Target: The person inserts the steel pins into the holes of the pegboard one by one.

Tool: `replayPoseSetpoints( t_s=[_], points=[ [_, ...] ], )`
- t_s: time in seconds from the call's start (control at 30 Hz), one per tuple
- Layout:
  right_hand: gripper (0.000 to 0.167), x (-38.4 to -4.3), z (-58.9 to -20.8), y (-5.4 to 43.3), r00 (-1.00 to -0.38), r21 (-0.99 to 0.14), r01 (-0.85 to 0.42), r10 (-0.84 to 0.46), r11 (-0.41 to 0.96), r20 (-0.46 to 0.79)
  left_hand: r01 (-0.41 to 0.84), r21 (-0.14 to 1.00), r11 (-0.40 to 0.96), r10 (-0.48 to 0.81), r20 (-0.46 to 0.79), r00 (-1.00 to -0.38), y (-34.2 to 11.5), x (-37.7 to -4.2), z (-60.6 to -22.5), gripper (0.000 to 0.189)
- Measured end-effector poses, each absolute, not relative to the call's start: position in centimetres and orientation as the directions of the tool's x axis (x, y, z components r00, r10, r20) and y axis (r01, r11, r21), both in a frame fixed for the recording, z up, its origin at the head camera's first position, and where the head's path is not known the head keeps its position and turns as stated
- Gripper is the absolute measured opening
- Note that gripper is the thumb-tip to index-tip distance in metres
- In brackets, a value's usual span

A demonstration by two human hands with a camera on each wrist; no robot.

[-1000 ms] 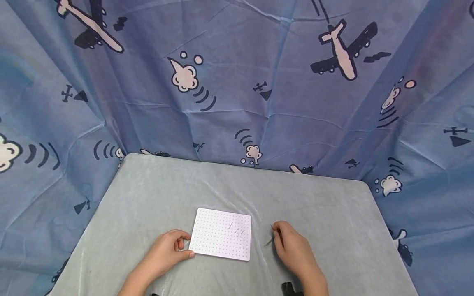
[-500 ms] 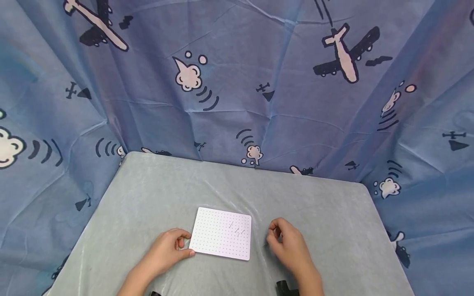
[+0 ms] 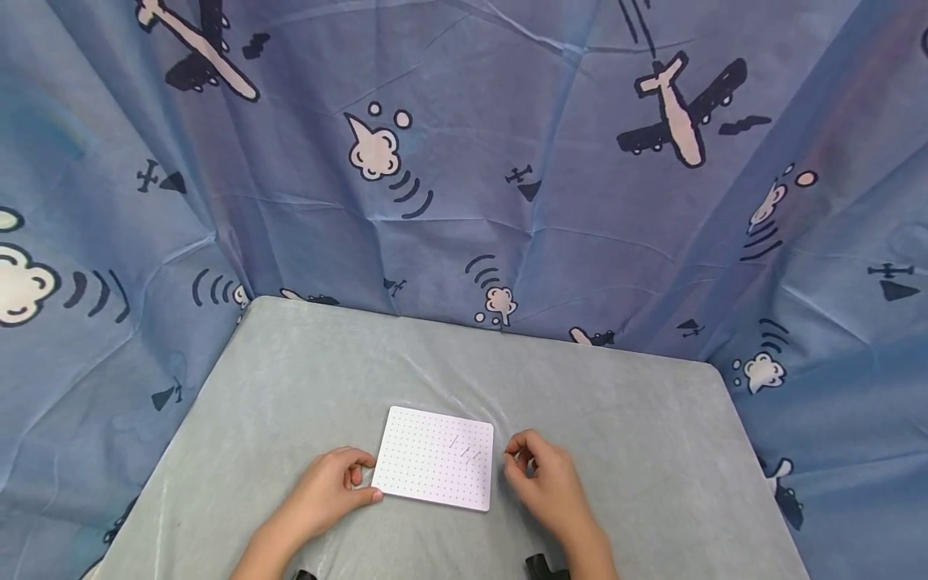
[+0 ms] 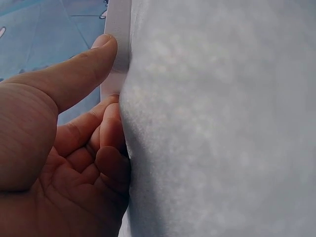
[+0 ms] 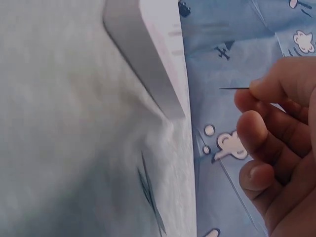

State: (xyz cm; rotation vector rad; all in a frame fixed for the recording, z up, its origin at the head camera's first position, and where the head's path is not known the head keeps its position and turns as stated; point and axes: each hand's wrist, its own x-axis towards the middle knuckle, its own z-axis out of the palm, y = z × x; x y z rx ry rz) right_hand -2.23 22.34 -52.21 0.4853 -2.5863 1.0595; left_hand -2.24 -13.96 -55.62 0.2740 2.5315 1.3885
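A white board (image 3: 428,463) with rows of small holes lies on the table. Several thin dark needles (image 3: 465,452) stand on its right part. My left hand (image 3: 326,491) holds the board's near left corner, its thumb against the side wall (image 4: 121,49) and its other fingers curled by the left edge. Just right of the board is my right hand (image 3: 547,483), pinching a needle (image 5: 233,88) between thumb and index finger. The needle's tip sticks out beyond the fingertips, while the remaining fingers curl loosely below.
More loose needles (image 5: 149,192) lie on the grey cloth beside the board in the right wrist view. The grey table cover (image 3: 326,362) reaches back to a blue curtain (image 3: 449,161) with printed planes and clouds. A black strap piece (image 3: 540,566) shows at the right wrist.
My right hand has taken up a needle from the cloth and moved left, closer to the board's right edge. The left hand keeps its place at the board.
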Motion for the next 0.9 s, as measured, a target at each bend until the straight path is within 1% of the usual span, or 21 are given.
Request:
replayPoseSetpoints(
  t_s=[0.27, 0.57, 0.9],
  points=[
    [0.037, -2.0, -52.9, 20.2, -0.921, -0.642, -0.384, -0.221, 0.664, 0.323, 0.039, 0.845, 0.533, 0.276, -0.130, -0.952, -14.0, -2.2, -55.7, 0.042],
    [0.035, -1.9, -53.4, 19.3, -0.936, -0.666, -0.353, -0.233, 0.657, 0.265, 0.042, 0.840, 0.540, 0.277, -0.131, -0.952, -14.1, -2.4, -55.9, 0.041],
    [0.038, -2.4, -53.9, 19.2, -0.919, -0.628, -0.390, -0.248, 0.673, 0.306, 0.044, 0.847, 0.530, 0.277, -0.124, -0.953, -14.2, -2.5, -55.9, 0.040]
  ],
)
